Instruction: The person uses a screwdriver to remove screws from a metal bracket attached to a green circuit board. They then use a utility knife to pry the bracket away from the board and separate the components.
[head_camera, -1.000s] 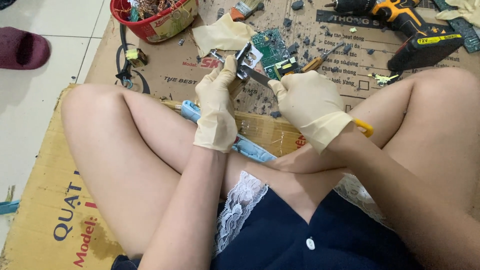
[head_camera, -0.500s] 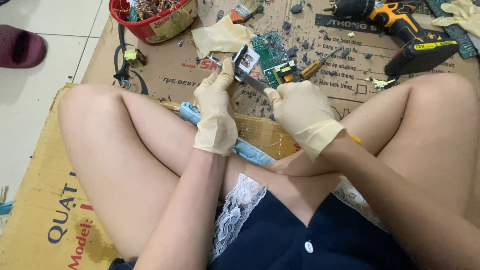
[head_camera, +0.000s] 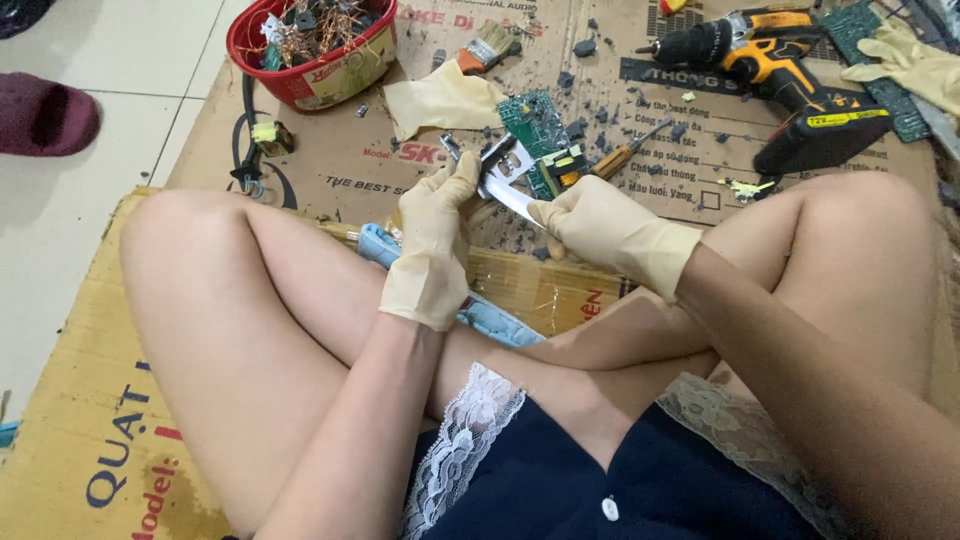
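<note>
Head view: gloved left hand (head_camera: 437, 235) and right hand (head_camera: 610, 232) both grip a metal bracket (head_camera: 507, 177) above the cardboard (head_camera: 330, 170); circuit board (head_camera: 540, 135) lies stripped nearby, red bowl (head_camera: 262, 72) holds salvaged copper, bracket unsorted.

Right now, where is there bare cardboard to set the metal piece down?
Free: the cardboard strip between the red basket and the left knee, right of the black cable. Crowded: dark chips around the circuit board, screwdriver and drill beyond both hands.
</note>
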